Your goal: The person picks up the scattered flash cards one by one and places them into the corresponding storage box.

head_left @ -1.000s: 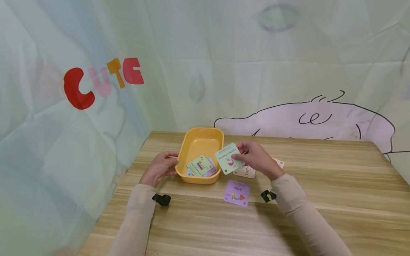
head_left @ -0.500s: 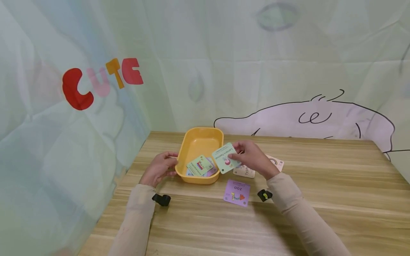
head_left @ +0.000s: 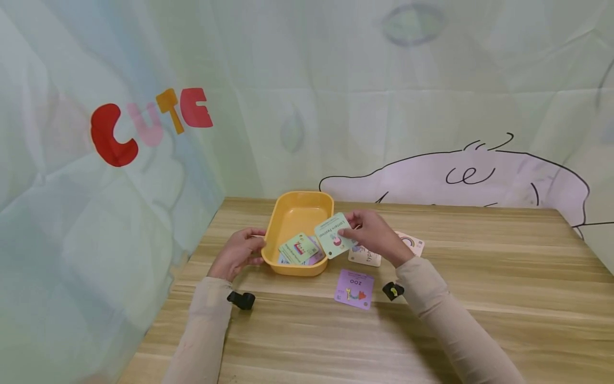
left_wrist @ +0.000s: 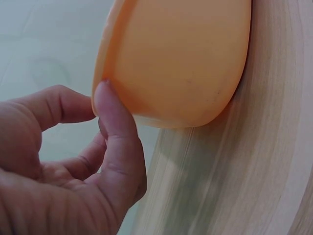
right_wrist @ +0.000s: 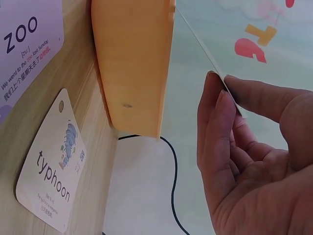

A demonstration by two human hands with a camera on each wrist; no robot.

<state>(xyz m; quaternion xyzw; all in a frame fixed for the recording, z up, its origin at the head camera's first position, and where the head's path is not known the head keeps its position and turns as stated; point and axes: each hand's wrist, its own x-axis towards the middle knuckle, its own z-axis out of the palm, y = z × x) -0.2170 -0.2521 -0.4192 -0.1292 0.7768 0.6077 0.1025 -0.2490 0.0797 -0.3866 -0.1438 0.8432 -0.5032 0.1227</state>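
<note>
My right hand (head_left: 376, 234) pinches a pale green "Lantern Festival" flash card (head_left: 331, 237) between thumb and fingers. In the right wrist view this card (right_wrist: 203, 44) appears edge-on, raised above the table. It overlaps the right rim of a yellow plastic basin (head_left: 303, 271) in the head view. My left hand (head_left: 238, 252) holds the basin's left rim, thumb (left_wrist: 115, 112) and forefinger pinching the edge. Inside the basin's near end lie several cards, a green one with a boat picture (head_left: 299, 248) on top. A purple "zoo" card (head_left: 354, 289) lies in front, to the right.
A "typhoon" card (head_left: 368, 257) lies on the wooden table (head_left: 479, 298) under the right hand. Partly behind that wrist is a card with a rainbow (head_left: 410, 242). A printed curtain (head_left: 268, 106) borders the table at the back and left.
My right hand has moved slightly left with the green card, bringing it further over the basin's right rim. The left hand has kept its grip on the other rim.
</note>
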